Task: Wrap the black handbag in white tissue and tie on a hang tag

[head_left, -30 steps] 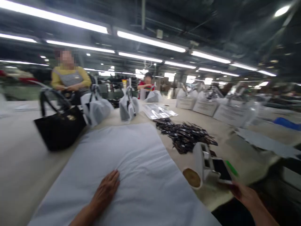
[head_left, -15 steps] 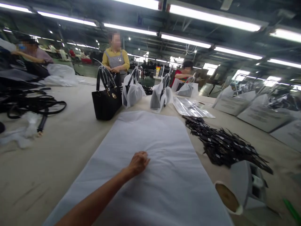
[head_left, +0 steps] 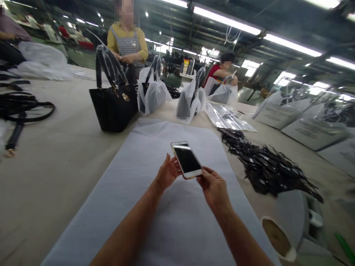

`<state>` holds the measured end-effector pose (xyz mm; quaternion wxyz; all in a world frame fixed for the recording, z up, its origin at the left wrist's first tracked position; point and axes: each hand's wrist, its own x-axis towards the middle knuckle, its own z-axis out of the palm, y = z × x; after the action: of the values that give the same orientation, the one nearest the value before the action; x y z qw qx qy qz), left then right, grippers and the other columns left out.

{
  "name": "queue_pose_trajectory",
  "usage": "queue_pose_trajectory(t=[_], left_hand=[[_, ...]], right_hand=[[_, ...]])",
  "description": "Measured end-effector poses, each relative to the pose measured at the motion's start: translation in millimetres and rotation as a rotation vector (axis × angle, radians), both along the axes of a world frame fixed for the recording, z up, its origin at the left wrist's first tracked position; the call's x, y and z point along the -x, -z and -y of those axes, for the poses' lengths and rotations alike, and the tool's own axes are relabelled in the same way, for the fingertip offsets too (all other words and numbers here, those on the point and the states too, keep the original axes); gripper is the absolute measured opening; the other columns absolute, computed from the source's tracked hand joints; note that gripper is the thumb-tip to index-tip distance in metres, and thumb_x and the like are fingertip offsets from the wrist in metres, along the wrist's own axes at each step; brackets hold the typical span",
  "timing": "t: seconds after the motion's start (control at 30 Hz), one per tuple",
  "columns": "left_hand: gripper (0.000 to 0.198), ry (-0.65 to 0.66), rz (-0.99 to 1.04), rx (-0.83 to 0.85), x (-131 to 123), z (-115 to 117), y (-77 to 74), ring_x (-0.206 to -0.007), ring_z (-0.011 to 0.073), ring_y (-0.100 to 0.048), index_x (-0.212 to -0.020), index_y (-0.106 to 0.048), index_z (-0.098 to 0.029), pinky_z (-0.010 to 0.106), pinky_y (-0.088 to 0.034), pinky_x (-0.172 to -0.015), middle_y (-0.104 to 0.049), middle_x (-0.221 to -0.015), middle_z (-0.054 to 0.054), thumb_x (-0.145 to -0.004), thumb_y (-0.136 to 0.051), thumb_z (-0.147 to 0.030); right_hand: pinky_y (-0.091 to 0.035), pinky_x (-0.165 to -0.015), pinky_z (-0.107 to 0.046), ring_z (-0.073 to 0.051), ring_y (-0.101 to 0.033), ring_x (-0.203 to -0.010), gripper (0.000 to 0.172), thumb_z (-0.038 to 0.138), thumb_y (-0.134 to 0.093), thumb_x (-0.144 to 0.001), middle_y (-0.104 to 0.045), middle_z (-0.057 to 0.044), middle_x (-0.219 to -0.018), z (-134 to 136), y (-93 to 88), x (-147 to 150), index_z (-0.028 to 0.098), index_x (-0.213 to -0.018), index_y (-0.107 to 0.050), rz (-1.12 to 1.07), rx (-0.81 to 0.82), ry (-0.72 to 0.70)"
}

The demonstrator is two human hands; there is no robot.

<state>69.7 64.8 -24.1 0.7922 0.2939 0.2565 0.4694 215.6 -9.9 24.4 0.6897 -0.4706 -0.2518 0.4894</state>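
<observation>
A white-framed smartphone (head_left: 188, 161) with a dark screen is held tilted above a large white sheet (head_left: 116, 199). My right hand (head_left: 215, 186) pinches its lower right corner between thumb and fingers. At the phone's left edge is my left hand (head_left: 168, 173), thumb raised and fingers apart; its fingertips reach the edge, and I cannot tell whether they bear any weight. Beyond the sheet, to the left, stands a black handbag (head_left: 115, 107) with a round gold emblem and wrapped handles.
Two handbags in white covers (head_left: 152, 92) (head_left: 190, 101) stand behind the sheet, near clear plastic sleeves (head_left: 229, 116). On the right lie black straps (head_left: 266, 168) and a tape roll (head_left: 277, 236) by a grey dispenser. More straps (head_left: 27, 107) lie left. Co-workers (head_left: 127, 44) (head_left: 223, 74) stand across the table.
My right hand has come into view with the smartphone. My left hand has risen from the white sheet and opened beside the phone. The view has shifted right and down.
</observation>
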Motion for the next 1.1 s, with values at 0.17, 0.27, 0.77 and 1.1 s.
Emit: queue_pose_trajectory(t=[0.17, 0.27, 0.77, 1.1], left_hand=[[0.065, -0.073, 0.362, 0.209, 29.3, -7.9, 8.8, -0.098, 0.0325, -0.064, -0.120, -0.056, -0.017, 0.052, -0.047, -0.085, -0.065, -0.112, 0.015, -0.089, -0.024, -0.064], [0.063, -0.079, 0.451, 0.286, 33.9, -17.7, 14.5, -0.092, 0.0311, -0.066, -0.118, -0.058, -0.014, 0.048, -0.049, -0.080, -0.066, -0.110, 0.016, -0.090, -0.025, -0.061], [0.071, 0.019, 0.420, 0.400, 20.2, -32.6, 18.8, -0.093, 0.0269, -0.065, -0.119, -0.059, -0.008, 0.038, -0.050, -0.079, -0.065, -0.113, 0.018, -0.090, -0.022, -0.062], [0.078, 0.036, 0.414, 0.437, 19.1, -32.8, 16.8, -0.098, 0.0261, -0.064, -0.122, -0.055, -0.004, 0.037, -0.047, -0.090, -0.066, -0.109, 0.019, -0.089, -0.021, -0.065]], right_hand=[[-0.051, -0.052, -0.018, -0.008, -0.061, -0.059, 0.029, 0.026, -0.081, -0.056, -0.069, 0.000, -0.075, -31.3, 48.9, 70.6, 0.016, -0.079, -0.066, -0.126, 0.149, -0.129], [-0.052, -0.055, -0.021, -0.010, -0.063, -0.062, 0.035, 0.027, -0.077, -0.062, -0.069, 0.001, -0.078, -37.1, 64.2, 73.3, 0.019, -0.092, -0.062, -0.101, 0.150, -0.216], [-0.056, -0.070, -0.029, -0.018, -0.067, -0.088, 0.060, 0.021, -0.073, -0.064, -0.069, -0.005, -0.106, -43.5, 91.5, 75.8, 0.022, -0.117, -0.046, -0.057, 0.096, -0.229], [-0.055, -0.082, -0.034, -0.021, -0.065, -0.099, 0.060, 0.022, -0.070, -0.067, -0.066, -0.006, -0.113, -38.2, 92.1, 75.0, 0.023, -0.121, -0.044, -0.039, 0.111, -0.244]])
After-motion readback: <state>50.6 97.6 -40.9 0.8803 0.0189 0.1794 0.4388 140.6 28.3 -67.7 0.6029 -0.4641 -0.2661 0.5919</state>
